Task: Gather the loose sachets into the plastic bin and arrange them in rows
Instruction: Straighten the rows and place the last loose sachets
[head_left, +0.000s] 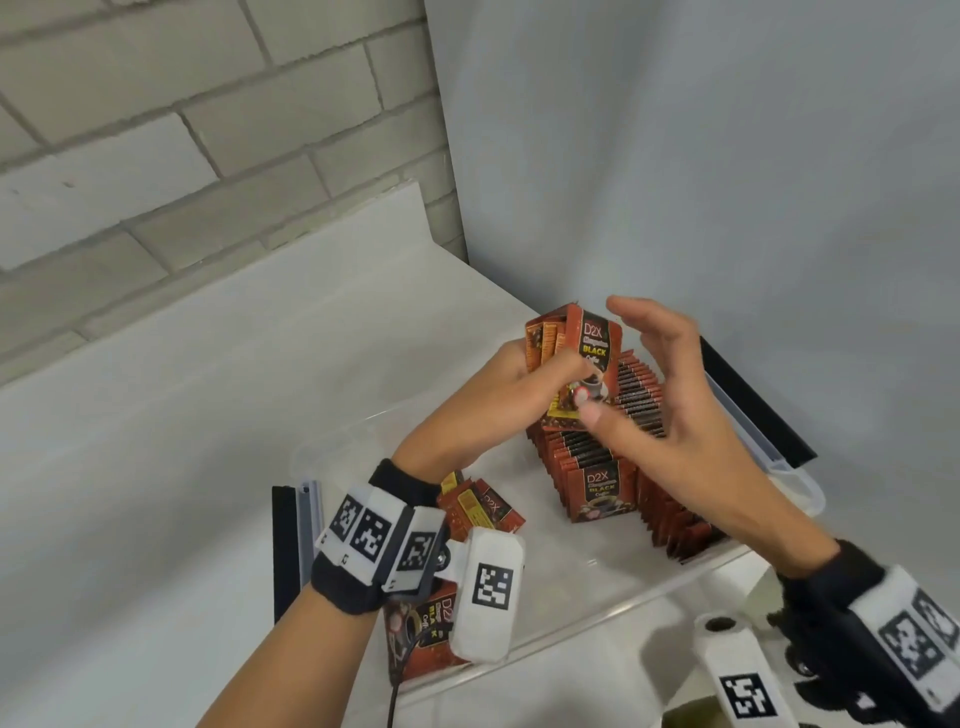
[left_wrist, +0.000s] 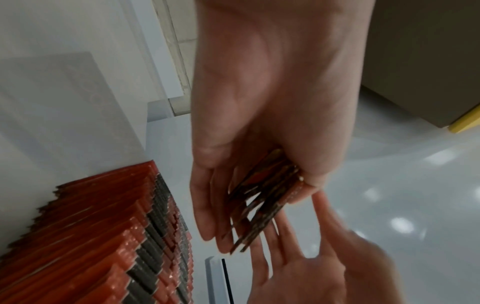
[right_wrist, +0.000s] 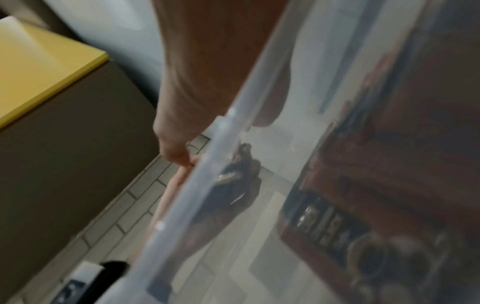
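Observation:
My left hand (head_left: 488, 410) grips a fanned stack of red-brown coffee sachets (head_left: 582, 364) upright above the clear plastic bin (head_left: 795, 483). Beside that stack hovers my right hand (head_left: 670, 415), fingers spread, thumb tip close to the stack's lower edge. Rows of standing sachets (head_left: 613, 467) fill the bin's right part. In the left wrist view, the left hand (left_wrist: 259, 123) clamps the stack (left_wrist: 262, 201) between thumb and fingers, and the right hand's (left_wrist: 311, 267) straight fingers reach up to it, beside the rows (left_wrist: 103, 236). The right wrist view is blurred behind the bin's rim (right_wrist: 207, 174).
Loose sachets (head_left: 483, 509) lie flat in the bin's near left part, one more (head_left: 431, 634) under my left wrist. Black strips flank the bin at left (head_left: 284, 545) and right (head_left: 753, 400). The bin sits on a white table in a wall corner. A yellow-topped box (right_wrist: 39, 67) stands nearby.

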